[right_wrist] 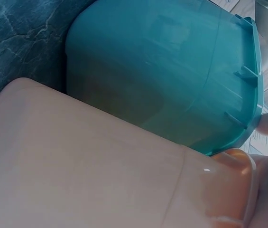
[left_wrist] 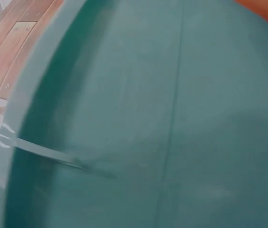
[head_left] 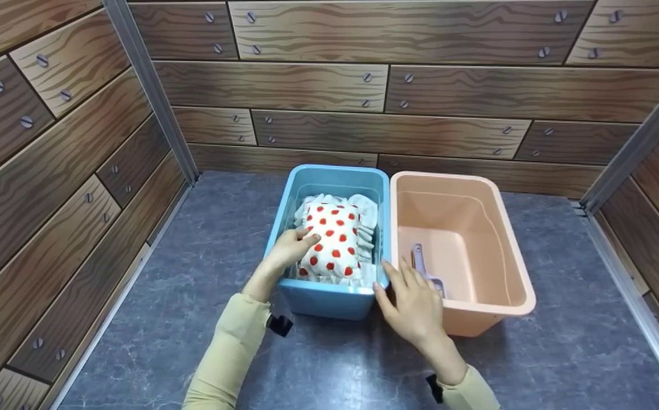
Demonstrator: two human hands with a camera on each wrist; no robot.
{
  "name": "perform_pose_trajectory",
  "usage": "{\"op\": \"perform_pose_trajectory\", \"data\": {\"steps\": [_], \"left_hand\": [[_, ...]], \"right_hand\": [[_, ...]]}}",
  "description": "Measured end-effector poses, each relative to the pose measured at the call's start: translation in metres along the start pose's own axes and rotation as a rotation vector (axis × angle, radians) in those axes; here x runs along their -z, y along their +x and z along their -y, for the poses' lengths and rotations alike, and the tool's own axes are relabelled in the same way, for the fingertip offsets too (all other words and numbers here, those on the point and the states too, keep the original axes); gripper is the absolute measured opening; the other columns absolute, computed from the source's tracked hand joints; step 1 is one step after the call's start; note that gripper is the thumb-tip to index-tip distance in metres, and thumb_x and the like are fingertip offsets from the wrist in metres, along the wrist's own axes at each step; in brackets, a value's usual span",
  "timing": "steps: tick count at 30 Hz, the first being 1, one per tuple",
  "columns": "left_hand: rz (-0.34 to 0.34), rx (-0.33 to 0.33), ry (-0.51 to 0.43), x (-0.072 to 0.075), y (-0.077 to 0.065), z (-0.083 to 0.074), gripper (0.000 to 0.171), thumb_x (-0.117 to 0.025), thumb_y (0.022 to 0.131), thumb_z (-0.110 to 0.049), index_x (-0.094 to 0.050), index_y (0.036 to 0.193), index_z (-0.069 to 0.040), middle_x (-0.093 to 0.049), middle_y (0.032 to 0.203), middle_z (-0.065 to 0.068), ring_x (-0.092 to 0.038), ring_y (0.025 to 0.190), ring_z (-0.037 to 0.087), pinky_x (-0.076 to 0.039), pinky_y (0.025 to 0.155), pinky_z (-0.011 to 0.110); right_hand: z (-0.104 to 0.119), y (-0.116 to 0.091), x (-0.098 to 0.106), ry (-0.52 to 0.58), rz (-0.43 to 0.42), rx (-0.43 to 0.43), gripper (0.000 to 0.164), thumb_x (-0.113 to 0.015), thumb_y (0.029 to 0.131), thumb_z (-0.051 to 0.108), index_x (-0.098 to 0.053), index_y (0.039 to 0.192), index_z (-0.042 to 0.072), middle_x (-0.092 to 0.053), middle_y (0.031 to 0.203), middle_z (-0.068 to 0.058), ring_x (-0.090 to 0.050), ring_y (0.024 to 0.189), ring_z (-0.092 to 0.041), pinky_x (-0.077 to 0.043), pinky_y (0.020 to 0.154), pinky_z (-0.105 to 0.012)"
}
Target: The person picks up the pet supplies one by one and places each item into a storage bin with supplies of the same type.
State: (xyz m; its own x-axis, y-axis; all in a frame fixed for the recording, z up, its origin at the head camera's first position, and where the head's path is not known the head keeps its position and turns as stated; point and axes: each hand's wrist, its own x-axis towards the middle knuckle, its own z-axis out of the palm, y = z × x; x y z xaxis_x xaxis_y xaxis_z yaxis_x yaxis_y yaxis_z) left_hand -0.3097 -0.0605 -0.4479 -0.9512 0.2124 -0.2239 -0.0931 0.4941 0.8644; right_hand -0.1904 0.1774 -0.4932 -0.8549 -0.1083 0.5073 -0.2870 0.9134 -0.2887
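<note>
A small white pillow with red strawberries and a ruffled edge lies in the blue bin. More pale ruffled fabric shows around and beneath it. My left hand reaches over the bin's left rim and pinches the pillow's left edge, thumb on top; its other fingers are mostly hidden. My right hand rests at the near corners where both bins meet. Its thumb touches the blue rim, and its extended fingers reach over the peach bin. The right wrist view shows the thumb at that rim.
The bins stand side by side on a dark marbled surface. Inside the peach one, a purple tool with a long handle leans near the front left, partly behind my right fingers. Wood-patterned walls rise behind and on both sides.
</note>
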Motion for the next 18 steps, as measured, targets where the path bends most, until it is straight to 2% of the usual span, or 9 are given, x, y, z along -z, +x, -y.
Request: {"op": "perform_pose_trajectory", "data": {"steps": [4, 6, 8, 10, 13, 18], "left_hand": [[-0.019, -0.059, 0.039, -0.001, -0.008, -0.004, 0.054, -0.053, 0.101, -0.026, -0.042, 0.144, 0.006, -0.045, 0.145, 0.024, -0.046, 0.13, 0.036, -0.042, 0.103, 0.046], [-0.031, -0.081, 0.072, -0.002, -0.013, -0.007, 0.055, -0.053, 0.101, -0.027, -0.042, 0.145, 0.004, -0.045, 0.144, 0.025, -0.049, 0.127, 0.037, -0.044, 0.1, 0.046], [-0.035, -0.103, 0.103, -0.004, -0.018, -0.01, 0.056, -0.054, 0.1, -0.028, -0.041, 0.146, 0.003, -0.041, 0.146, 0.026, -0.046, 0.128, 0.039, -0.042, 0.102, 0.048], [-0.046, -0.122, 0.145, -0.005, -0.024, -0.013, 0.058, -0.055, 0.1, -0.03, -0.041, 0.147, 0.001, -0.032, 0.152, 0.026, -0.035, 0.138, 0.04, -0.035, 0.109, 0.051], [-0.056, -0.176, 0.211, -0.009, -0.033, -0.017, 0.058, -0.056, 0.099, -0.03, -0.042, 0.147, 0.0, -0.027, 0.154, 0.028, -0.026, 0.142, 0.042, -0.027, 0.113, 0.055], [-0.089, -0.276, 0.322, -0.019, -0.045, -0.022, 0.056, -0.057, 0.098, -0.03, -0.046, 0.145, -0.002, -0.03, 0.153, 0.029, -0.029, 0.139, 0.047, -0.029, 0.109, 0.062]], "right_hand": [[0.001, 0.001, 0.006, 0.025, 0.069, -0.038, 0.05, -0.056, 0.096, 0.04, -0.058, 0.136, 0.011, -0.051, 0.139, -0.027, -0.055, 0.119, -0.044, -0.044, 0.092, -0.061], [0.001, 0.003, 0.009, 0.043, 0.109, -0.056, 0.051, -0.056, 0.097, 0.04, -0.056, 0.138, 0.01, -0.049, 0.141, -0.027, -0.053, 0.122, -0.044, -0.043, 0.094, -0.062], [0.001, 0.005, 0.012, 0.066, 0.146, -0.07, 0.052, -0.055, 0.097, 0.04, -0.055, 0.139, 0.009, -0.046, 0.143, -0.028, -0.05, 0.125, -0.045, -0.04, 0.096, -0.064], [0.0, 0.006, 0.015, 0.093, 0.171, -0.071, 0.052, -0.056, 0.098, 0.038, -0.054, 0.14, 0.008, -0.043, 0.145, -0.028, -0.046, 0.129, -0.045, -0.039, 0.098, -0.065], [-0.001, 0.008, 0.018, 0.128, 0.174, -0.051, 0.05, -0.058, 0.097, 0.034, -0.055, 0.138, 0.004, -0.042, 0.146, -0.03, -0.042, 0.131, -0.046, -0.038, 0.098, -0.065], [-0.004, 0.007, 0.019, 0.136, 0.129, -0.004, 0.046, -0.061, 0.096, 0.029, -0.059, 0.133, 0.001, -0.045, 0.142, -0.031, -0.044, 0.129, -0.046, -0.04, 0.099, -0.062]]}}
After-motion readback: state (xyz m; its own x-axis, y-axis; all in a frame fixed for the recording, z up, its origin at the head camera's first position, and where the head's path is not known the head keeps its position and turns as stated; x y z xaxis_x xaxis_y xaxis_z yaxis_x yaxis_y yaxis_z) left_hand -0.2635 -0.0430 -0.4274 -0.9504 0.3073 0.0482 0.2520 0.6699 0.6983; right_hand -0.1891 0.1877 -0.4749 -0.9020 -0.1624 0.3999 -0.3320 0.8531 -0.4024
